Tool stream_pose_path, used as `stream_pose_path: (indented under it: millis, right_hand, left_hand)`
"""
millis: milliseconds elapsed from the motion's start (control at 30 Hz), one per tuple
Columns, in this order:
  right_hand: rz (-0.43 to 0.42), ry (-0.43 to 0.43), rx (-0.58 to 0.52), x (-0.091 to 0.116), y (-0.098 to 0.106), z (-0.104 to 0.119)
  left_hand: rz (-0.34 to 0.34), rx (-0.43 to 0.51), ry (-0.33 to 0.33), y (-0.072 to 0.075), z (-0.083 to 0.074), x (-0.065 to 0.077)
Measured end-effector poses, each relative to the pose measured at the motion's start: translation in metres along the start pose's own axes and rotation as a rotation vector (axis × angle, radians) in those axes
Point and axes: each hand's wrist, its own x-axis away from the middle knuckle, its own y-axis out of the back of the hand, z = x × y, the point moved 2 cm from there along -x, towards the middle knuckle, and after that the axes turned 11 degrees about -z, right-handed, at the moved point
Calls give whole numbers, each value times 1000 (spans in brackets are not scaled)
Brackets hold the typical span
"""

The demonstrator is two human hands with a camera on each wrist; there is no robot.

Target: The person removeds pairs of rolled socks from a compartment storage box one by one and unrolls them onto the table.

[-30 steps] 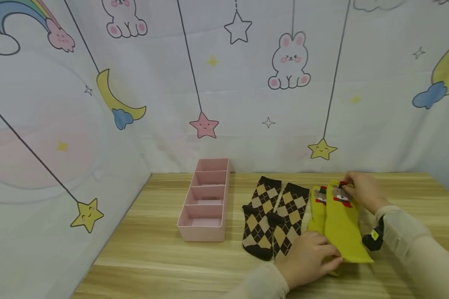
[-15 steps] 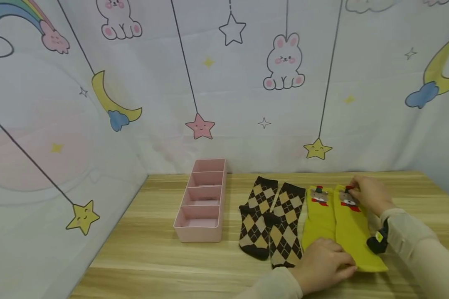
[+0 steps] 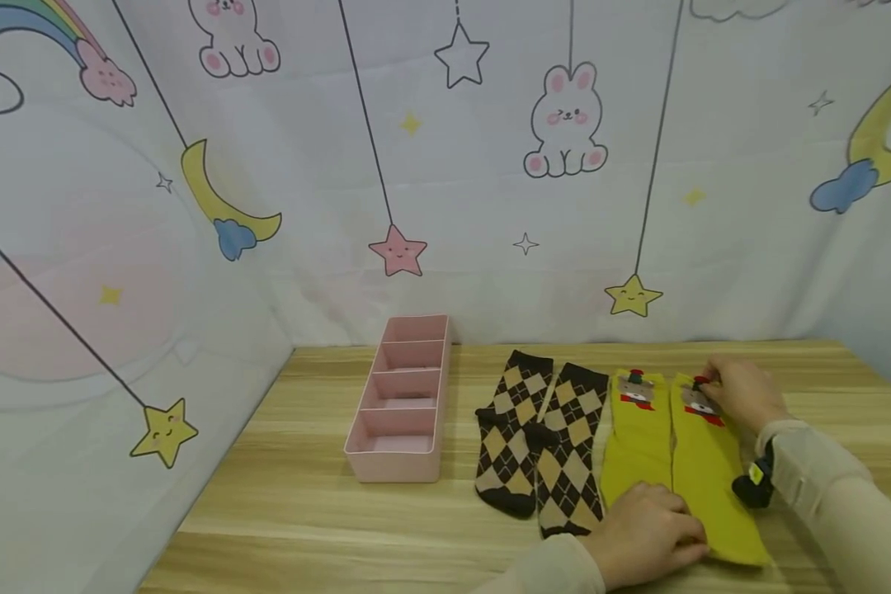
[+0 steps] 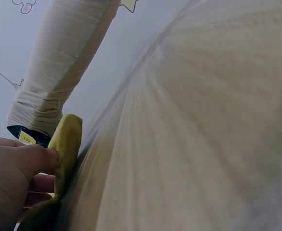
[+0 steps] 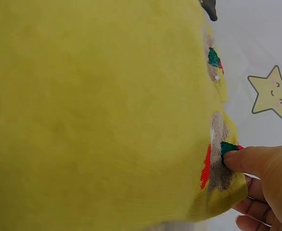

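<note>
Two yellow socks lie side by side on the right of the table, the left one (image 3: pixel 636 445) flat and the right one (image 3: pixel 713 487) in both hands. Each has a bear with a red scarf near its cuff. My right hand (image 3: pixel 746 394) pinches the cuff of the right sock, thumb on the bear pattern (image 5: pixel 220 159) in the right wrist view. My left hand (image 3: pixel 649 532) pinches that sock's near end; in the left wrist view the thumb presses the yellow fabric (image 4: pixel 66 144) with fingers behind it. The left sock's near end is hidden behind the left hand.
Two brown argyle socks, one on the left (image 3: pixel 505 462) and one on the right (image 3: pixel 575 462), lie just left of the yellow pair. Farther left stands a pink box (image 3: pixel 395 469) with several compartments. A patterned cloth (image 3: pixel 475 206) hangs behind the wooden table (image 3: pixel 289 511).
The right yellow sock has moved right, off the left sock, and come down beside it. Both hands have moved right with it, still pinching its ends.
</note>
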Motion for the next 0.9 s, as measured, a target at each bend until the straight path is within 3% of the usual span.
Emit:
stream_pose_path:
  millis: [400, 900]
  right_hand:
    - [49, -33, -12, 1, 1, -1]
    - [33, -24, 10, 3, -4, -2]
  left_hand:
    - [81, 43, 89, -2, 1, 2]
    - [118, 15, 85, 1, 0, 3]
